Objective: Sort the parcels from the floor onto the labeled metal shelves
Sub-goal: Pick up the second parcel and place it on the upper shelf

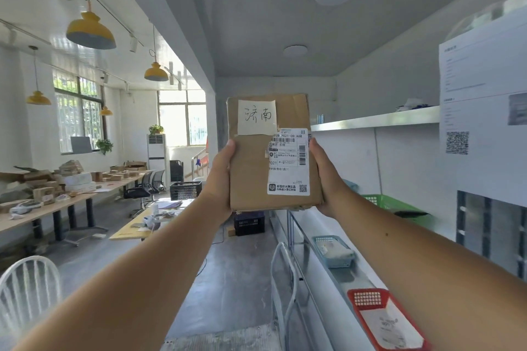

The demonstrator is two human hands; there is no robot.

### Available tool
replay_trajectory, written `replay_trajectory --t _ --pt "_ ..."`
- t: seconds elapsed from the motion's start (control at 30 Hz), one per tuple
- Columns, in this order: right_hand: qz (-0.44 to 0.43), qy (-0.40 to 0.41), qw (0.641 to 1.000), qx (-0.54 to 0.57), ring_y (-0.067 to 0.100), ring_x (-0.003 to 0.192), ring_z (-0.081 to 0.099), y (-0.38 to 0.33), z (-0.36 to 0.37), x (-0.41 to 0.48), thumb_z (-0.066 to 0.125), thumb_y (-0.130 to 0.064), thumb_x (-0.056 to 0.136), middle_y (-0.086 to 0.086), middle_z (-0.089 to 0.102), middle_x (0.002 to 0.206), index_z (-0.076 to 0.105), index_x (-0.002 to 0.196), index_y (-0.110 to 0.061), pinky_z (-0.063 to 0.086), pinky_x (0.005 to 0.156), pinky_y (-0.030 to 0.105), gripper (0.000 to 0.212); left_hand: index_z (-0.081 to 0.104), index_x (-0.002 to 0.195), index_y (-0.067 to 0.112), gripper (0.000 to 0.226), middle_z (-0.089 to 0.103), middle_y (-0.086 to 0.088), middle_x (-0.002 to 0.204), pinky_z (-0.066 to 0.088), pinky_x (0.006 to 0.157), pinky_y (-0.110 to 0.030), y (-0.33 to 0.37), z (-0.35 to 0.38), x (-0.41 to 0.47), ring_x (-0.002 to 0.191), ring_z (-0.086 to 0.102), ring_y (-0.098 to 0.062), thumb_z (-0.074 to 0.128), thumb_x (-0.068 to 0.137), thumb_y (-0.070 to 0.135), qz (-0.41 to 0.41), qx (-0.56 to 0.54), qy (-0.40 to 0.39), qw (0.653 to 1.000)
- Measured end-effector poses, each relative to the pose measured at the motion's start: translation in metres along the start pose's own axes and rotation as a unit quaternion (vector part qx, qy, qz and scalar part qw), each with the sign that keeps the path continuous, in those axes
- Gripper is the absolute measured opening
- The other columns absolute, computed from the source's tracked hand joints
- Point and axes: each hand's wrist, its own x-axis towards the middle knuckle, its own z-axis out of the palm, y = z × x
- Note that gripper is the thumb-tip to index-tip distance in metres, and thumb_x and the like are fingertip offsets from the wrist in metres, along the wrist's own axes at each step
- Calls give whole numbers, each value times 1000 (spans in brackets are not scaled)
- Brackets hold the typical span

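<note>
Head view: left grip [221, 177] and right grip [325, 177] clamp a flat cardboard parcel [253, 179] (paper labels [288, 164]).

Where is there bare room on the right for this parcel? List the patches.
Upper shelf: bare between the small blue items and the white packets. Lower ledge: a gap between blue basket and red basket. The parcel would likely fit either. Crowded: the left tables, piled with cartons.
</note>
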Motion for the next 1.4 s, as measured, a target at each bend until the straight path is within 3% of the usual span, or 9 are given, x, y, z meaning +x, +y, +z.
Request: replay_trajectory --t 0.1,0.23,0.4,0.57,0.7,0.8,0.97,1.13,1.4 --pt "-5 25 1000 -18 22 94 81 2 -14 -10 32 -69 104 6 80 121 69 132 -30 64 65 35 60 69 135 20 62 76 -14 128 59 96 -54 -13 8 7 110 75 -35 50 99 66 -12 6 -14 1000" --pt "-22 69 997 -26 25 96 80 -1 -25 -23 32 -71 103 8 78 126 67 138 -28 63 61 34 65 74 122 23 54 80 -12 119 62 84 -45 -22 21 14 98 79 -30 42 104 63 -22 9 -65 998" --pt "-23 133 991 -23 27 88 82 -13 -28 -47 30 -74 102 4 83 109 75 114 -36 62 77 48 60 70 132 20 58 77 -15 127 62 88 -46 -26 35 18 108 76 -34 45 102 63 -46 -9 -109 993" --pt "-32 210 977 -21 26 89 82 -14 -32 -88 32 -75 101 2 84 107 74 115 -35 57 95 54 60 67 137 19 58 79 -12 121 66 75 -42 -40 50 12 98 80 -28 45 103 61 -80 -38 -182 979" --pt "-51 274 960 -21 22 81 83 -17 -37 -133 33 -70 104 0 85 96 73 111 -32 59 82 46 56 67 136 20 55 79 -11 120 66 77 -44 -52 73 -2 99 80 -29 45 104 60 -100 -63 -246 962" --pt "-67 322 943 -48 23 87 83 -24 -38 -170 37 -71 102 2 84 108 73 121 -33 64 70 41 55 65 139 25 57 76 -11 128 64 88 -49 -61 96 -15 108 77 -32 47 102 63 -123 -82 -289 946" --pt "-106 384 914 -79 26 104 80 -45 -43 -236 40 -68 104 5 80 121 71 127 -33 62 91 45 52 67 137 27 55 75 -11 131 56 102 -55 -79 142 -49 116 73 -35 47 102 64 -164 -124 -349 914" --pt "-122 434 887 -101 20 98 81 -66 -40 -307 35 -65 107 0 83 110 72 119 -34 62 92 44 50 63 146 23 62 70 -14 140 48 111 -60 -87 190 -90 129 66 -38 50 100 64 -189 -156 -410 879" --pt "-131 524 832 -126 25 103 80 -90 -29 -438 35 -70 104 4 80 125 70 132 -35 66 81 43 56 63 144 25 58 74 -12 133 62 93 -52 -84 262 -191 115 74 -33 46 103 62 -207 -151 -475 842"
